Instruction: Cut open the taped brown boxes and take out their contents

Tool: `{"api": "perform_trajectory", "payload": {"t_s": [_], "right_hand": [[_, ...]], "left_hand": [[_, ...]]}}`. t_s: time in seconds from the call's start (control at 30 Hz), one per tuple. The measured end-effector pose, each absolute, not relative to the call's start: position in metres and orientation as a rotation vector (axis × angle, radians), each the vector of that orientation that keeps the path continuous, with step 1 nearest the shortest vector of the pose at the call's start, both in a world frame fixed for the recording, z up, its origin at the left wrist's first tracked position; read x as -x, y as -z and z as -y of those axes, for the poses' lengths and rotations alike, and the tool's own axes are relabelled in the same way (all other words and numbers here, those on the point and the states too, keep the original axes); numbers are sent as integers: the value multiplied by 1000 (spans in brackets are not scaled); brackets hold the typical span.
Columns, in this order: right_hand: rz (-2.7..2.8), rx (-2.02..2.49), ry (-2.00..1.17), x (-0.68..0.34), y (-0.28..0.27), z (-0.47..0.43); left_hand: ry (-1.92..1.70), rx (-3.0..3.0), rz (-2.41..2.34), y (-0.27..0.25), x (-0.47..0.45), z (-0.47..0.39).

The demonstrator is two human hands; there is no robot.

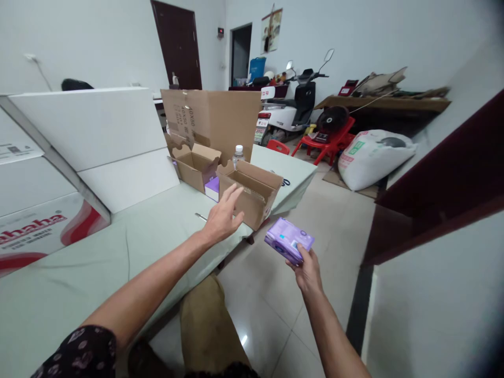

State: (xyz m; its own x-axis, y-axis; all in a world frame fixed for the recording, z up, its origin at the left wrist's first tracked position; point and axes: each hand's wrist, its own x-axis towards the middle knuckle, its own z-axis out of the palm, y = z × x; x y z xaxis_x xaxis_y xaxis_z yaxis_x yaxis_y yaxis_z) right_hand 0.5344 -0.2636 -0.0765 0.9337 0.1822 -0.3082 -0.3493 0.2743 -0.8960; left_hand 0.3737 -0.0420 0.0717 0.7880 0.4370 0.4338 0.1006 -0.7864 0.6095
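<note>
In the head view, my right hand grips a purple plastic-wrapped packet by its near edge, held over the floor beside the table. My left hand is empty, fingers apart, at the near side of an open cardboard box on the table's corner; whether it touches the box I cannot tell. A second open cardboard box stands behind to the left. Between the two boxes sits a purple and white packet or box, partly hidden. A thin metallic item lies left of my left hand.
A clear bottle with a white cap and a large carton stand behind the boxes. Dark-handled scissors lie at the right. White cartons fill the table's left. Beyond are a scooter, red chair and white sack.
</note>
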Motion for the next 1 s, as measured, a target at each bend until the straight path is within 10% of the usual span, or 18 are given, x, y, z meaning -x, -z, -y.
{"api": "perform_trajectory", "payload": {"t_s": [0.63,1.0], "right_hand": [[-75,1200,-419,-536,84,276],[312,1129,-691,-486,83,265]], "left_hand": [[-1063,-2432,-536,-18,-411,85],[-171,-1367,-617,25,-358,108]]}}
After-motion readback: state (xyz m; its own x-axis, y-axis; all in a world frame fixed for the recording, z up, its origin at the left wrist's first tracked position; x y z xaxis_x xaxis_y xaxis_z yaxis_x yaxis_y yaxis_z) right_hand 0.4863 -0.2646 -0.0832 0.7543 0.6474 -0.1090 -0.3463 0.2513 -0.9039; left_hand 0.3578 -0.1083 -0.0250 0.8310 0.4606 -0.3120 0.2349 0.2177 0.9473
